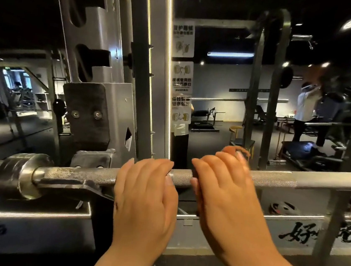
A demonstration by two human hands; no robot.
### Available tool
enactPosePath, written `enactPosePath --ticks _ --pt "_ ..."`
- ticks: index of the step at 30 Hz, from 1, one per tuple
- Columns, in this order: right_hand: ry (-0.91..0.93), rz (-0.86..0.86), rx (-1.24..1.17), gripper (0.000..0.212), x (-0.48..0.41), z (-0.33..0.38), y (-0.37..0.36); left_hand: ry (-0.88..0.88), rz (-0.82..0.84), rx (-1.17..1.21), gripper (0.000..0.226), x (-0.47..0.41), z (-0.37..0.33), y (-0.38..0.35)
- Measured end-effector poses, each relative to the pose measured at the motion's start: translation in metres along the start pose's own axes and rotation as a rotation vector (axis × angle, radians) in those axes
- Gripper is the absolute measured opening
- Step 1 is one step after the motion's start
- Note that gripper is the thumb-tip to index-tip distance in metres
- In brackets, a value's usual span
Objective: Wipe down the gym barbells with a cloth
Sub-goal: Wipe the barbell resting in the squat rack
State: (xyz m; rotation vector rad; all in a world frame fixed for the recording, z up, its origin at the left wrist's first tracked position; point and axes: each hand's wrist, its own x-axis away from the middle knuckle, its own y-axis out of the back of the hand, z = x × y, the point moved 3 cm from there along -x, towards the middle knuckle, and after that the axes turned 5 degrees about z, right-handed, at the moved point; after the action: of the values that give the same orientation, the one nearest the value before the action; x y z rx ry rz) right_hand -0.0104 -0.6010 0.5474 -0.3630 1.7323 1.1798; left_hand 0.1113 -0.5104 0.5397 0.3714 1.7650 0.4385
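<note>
One barbell (pixel 274 179) lies level across the view at chest height, its left end resting on the hook of a grey rack upright (pixel 106 37), with the thick steel collar (pixel 23 174) just outside that. It looks heavy, rigid and cold. The shaft's knurled steel should give a sure grip where it is rough and a slicker one on the smooth band further right. It would probably best stay on its hooks and be worked along its length, not lifted. The left hand (pixel 146 188) sits on the knurling with fingers draped over the top and the thumb curled against the front, holding the bar. The right hand (pixel 226 193) is just beside it, laid over the shaft but smeared by motion, so I cannot tell whether it is clasping. A dark strip at its thumb edge may be the cloth, though that is unclear. Below runs a pale rail (pixel 247 219) with brushed black lettering. Behind stand instruction stickers (pixel 182 68) on a lit post, and the dim gym floor lies beyond.
</note>
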Motion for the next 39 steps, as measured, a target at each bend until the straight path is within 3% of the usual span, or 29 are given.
enactPosePath --ticks 6,13,19,23,27,33,36,39 --pt "0.131 0.068 -0.034 0.039 0.004 -0.022 0.012 -0.036 0.01 0.013 0.039 -0.003 -0.012 -0.012" --pt "-0.06 0.025 -0.009 0.034 0.007 -0.031 0.01 -0.045 -0.025 0.02 0.038 -0.004 -0.018 -0.014" --pt "0.081 0.081 -0.011 0.039 0.009 -0.045 0.02 -0.141 0.013 0.073 0.039 -0.009 -0.038 -0.028" --pt "-0.049 0.053 0.015 0.039 0.019 -0.082 0.033 -0.136 -0.029 0.071 0.038 -0.011 -0.038 -0.029" --pt "-0.137 0.019 0.007 0.038 0.018 -0.069 0.024 -0.115 -0.021 0.035 0.036 -0.012 -0.053 -0.035" --pt "0.007 0.075 -0.029 0.042 0.022 -0.068 0.027 -0.153 0.053 0.016 0.04 -0.012 -0.065 -0.045" --pt "-0.031 0.102 0.028 0.045 0.026 -0.076 0.032 -0.185 0.048 0.009 0.04 -0.01 -0.061 -0.044" --pt "-0.087 0.287 0.116 0.044 0.003 -0.069 0.039 -0.18 0.049 0.011 0.04 -0.01 -0.063 -0.044"
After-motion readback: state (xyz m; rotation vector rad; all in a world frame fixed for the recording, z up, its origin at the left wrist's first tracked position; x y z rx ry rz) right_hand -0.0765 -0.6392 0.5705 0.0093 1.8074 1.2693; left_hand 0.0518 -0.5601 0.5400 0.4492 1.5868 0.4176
